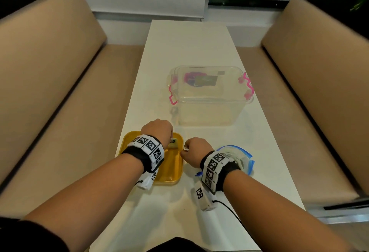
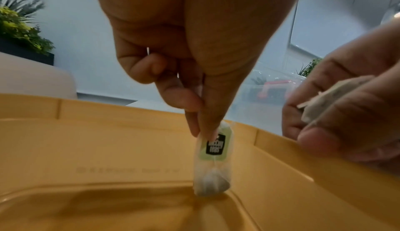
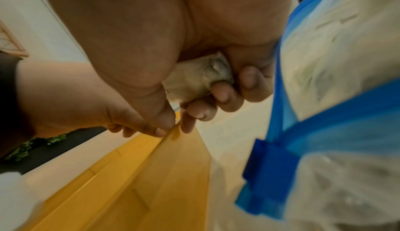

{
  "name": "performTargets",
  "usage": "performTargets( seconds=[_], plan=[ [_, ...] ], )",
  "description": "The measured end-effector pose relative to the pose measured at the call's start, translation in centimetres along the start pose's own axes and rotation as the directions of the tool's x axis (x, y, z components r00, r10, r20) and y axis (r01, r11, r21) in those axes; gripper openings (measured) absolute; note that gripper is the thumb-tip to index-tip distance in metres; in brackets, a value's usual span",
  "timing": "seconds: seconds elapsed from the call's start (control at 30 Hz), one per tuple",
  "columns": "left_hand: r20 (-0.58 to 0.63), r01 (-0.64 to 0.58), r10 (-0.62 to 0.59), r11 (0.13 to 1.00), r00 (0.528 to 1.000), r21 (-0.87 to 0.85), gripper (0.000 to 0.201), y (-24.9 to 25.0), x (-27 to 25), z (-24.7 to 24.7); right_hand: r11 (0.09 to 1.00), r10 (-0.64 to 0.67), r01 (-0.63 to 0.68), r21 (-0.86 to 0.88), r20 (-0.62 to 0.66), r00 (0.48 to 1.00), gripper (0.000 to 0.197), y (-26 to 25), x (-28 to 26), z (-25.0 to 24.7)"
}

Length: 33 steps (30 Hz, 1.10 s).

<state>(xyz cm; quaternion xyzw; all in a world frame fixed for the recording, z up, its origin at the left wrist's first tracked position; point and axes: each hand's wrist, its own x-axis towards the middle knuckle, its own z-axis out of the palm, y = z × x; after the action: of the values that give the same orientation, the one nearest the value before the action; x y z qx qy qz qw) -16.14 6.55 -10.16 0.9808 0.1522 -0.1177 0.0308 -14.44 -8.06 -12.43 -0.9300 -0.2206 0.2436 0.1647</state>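
Hands [image 1: 157, 131] [image 1: 196, 150] with tea bags [image 2: 213, 157] [image 2: 329, 101] at tray [image 1: 171, 170]

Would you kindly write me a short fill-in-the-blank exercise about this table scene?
The left hand pinches a tea bag inside the ____ tray.
The right hand grips a pale bundle beside a zip bag with a ____ slider.
The clear box farther along the table has ____ latches.
Missing words: yellow, blue, pink.

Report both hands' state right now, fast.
Left hand: pinching a labelled tea bag, its lower end in the yellow tray.
Right hand: fingers curled round another tea bag.
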Motion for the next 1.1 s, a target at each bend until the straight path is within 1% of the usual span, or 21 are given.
performTargets(
  seconds=[0.1,0.2,0.23,0.3,0.37,0.43,0.5,0.53,0.57,0.63,0.67,0.73,0.83,0.9,0.97,1.07,1.1],
  plan=[
    [-0.008,0.014,-0.014,1.000,1.000,0.025,0.011,0.3,0.2,-0.3,1.000,0.000,0.000,0.005,-0.002,1.000,0.021,-0.2,-0.2,-0.2],
    [0.022,0.020,-0.021,0.999,1.000,0.034,0.007,0.2,0.3,-0.5,1.000,-0.002,0.003,0.011,-0.021,1.000,0.029,-0.1,-0.4,-0.5],
    [0.027,0.020,-0.021,0.999,0.999,0.027,0.009,0.1,0.3,-0.6,0.999,0.000,0.002,0.051,-0.039,0.999,0.033,-0.1,-0.5,-0.6],
    [0.018,0.008,-0.007,1.000,1.000,-0.013,0.015,-0.2,0.1,-1.1,0.982,-0.003,0.016,0.190,-0.067,0.998,0.040,0.0,-0.8,-0.9],
    [-0.022,-0.032,0.029,0.993,0.999,-0.111,0.021,-0.6,-0.3,-1.8,0.944,-0.036,0.056,0.325,-0.069,0.997,0.042,-0.1,-1.1,-1.2],
    [-0.056,-0.103,0.092,0.965,0.994,-0.241,0.033,-1.0,-1.0,-2.6,0.892,-0.082,0.095,0.442,-0.050,0.995,0.038,-0.4,-1.3,-1.3],
    [-0.047,-0.153,0.145,0.922,0.988,-0.357,0.046,-1.3,-1.8,-3.2,0.853,-0.117,0.125,0.507,-0.046,0.992,0.032,-0.6,-1.5,-1.4],
    [-0.024,-0.157,0.161,0.898,0.987,-0.411,0.048,-1.5,-2.3,-3.5,0.842,-0.131,0.138,0.522,-0.051,0.990,0.030,-0.7,-1.6,-1.4],
    [-0.001,-0.158,0.177,0.875,0.984,-0.458,0.045,-1.6,-2.7,-3.7,0.833,-0.141,0.150,0.532,-0.058,0.988,0.030,-0.7,-1.6,-1.4],
    [0.024,-0.167,0.207,0.848,0.978,-0.503,0.028,-1.7,-3.2,-4.2,0.815,-0.151,0.168,0.554,-0.077,0.986,0.028,-0.9,-1.5,-1.3],
    [0.019,-0.176,0.215,0.846,0.977,-0.503,0.021,-1.8,-3.3,-4.3,0.808,-0.152,0.176,0.563,-0.091,0.984,0.027,-1.0,-1.4,-1.2],
    [-0.006,-0.177,0.203,0.837,0.979,-0.518,0.017,-2.0,-3.3,-4.5,0.798,-0.167,0.206,0.566,-0.122,0.978,0.025,-1.1,-1.2,-1.0],
    [-0.068,-0.175,0.165,0.817,0.984,-0.550,0.016,-2.0,-3.1,-4.4,0.820,-0.193,0.254,0.513,-0.171,0.966,0.022,-1.0,-1.0,-0.8],
    [-0.074,-0.166,0.149,0.823,0.986,-0.544,0.017,-2.0,-3.0,-4.2,0.842,-0.192,0.261,0.471,-0.189,0.963,0.022,-1.0,-0.9,-0.6],
    [-0.018,-0.143,0.152,0.872,0.988,-0.467,0.019,-2.0,-2.6,-3.6,0.863,-0.188,0.256,0.435,-0.193,0.963,0.022,-1.0,-0.7,-0.2],
    [0.128,-0.098,0.145,0.943,0.981,-0.317,0.020,-2.0,-2.2,-2.1,0.912,-0.152,0.213,0.351,-0.193,0.969,0.024,-0.8,-0.3,0.5],
    [0.198,-0.083,0.135,0.964,0.971,-0.253,0.023,-1.9,-2.0,-1.6,0.930,-0.136,0.191,0.316,-0.188,0.973,0.024,-0.6,-0.2,0.7]
  ],
)
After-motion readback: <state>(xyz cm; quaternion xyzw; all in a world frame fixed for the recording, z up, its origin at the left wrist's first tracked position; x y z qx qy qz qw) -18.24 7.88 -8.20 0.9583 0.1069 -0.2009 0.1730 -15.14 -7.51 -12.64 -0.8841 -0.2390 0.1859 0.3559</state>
